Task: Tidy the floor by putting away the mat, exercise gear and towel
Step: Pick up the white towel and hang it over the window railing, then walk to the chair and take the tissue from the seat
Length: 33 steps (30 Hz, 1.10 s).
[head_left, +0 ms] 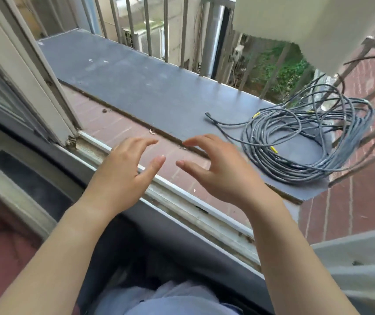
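Over the window sill (182, 196), the left hand (122, 176) and the right hand (222, 176) are held up close together, palms turned toward each other, fingers spread wide and loosely curved — nothing is gripped by either. Beyond them a grey ledge (136, 83) is seen, fenced by a railing (147, 30), with a loose coil of grey cable (295, 142) lying on its right end. No mat and no exercise gear can be made out anywhere in view, and the floor to be tidied is hardly shown. At the upper right a pale sheet (318, 23) is seen hanging in front of the railing; it may be the towel put out to air, but that cannot be settled from this view. If so, the towel's part could be judged done — otherwise nothing of the task can be confirmed as finished, and whatever remains is to be looked for back inside the room.
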Motion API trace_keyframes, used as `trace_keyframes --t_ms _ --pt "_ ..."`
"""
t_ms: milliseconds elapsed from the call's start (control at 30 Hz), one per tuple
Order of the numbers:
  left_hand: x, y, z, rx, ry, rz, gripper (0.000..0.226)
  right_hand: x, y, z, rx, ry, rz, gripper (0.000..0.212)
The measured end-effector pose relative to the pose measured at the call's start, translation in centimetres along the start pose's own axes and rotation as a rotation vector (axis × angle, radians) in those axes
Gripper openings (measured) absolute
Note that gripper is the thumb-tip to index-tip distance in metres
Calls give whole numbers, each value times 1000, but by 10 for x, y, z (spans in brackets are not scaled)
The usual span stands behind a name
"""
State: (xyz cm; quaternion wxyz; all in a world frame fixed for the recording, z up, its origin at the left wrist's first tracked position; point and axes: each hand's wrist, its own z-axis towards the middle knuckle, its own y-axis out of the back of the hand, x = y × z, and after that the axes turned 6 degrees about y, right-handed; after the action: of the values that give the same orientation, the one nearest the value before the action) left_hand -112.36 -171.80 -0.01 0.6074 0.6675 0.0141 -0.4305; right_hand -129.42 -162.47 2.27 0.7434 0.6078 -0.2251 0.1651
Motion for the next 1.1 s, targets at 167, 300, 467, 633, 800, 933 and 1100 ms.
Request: trace_keyframes --t_ms 167,300,467,633,800,933,1100 --pt "21 11 -56 -84 164 27 55 22 -19 -4 155 141 49 43" --pt "46 30 -109 -166 352 54 54 55 -52 -1 323 292 82 43" --pt "74 61 -189 -319 547 54 47 116 -100 1 484 514 75 42" --pt "101 91 -287 -490 724 46 42 207 -148 -18 611 758 92 44" --pt "133 113 -402 -528 922 70 62 306 -208 -73 761 952 107 49" --pt "149 139 -510 -549 1083 58 52 388 -261 -147 855 1070 119 47" --pt "151 168 -659 -673 1335 130 61 487 -326 -243 957 1246 103 43"
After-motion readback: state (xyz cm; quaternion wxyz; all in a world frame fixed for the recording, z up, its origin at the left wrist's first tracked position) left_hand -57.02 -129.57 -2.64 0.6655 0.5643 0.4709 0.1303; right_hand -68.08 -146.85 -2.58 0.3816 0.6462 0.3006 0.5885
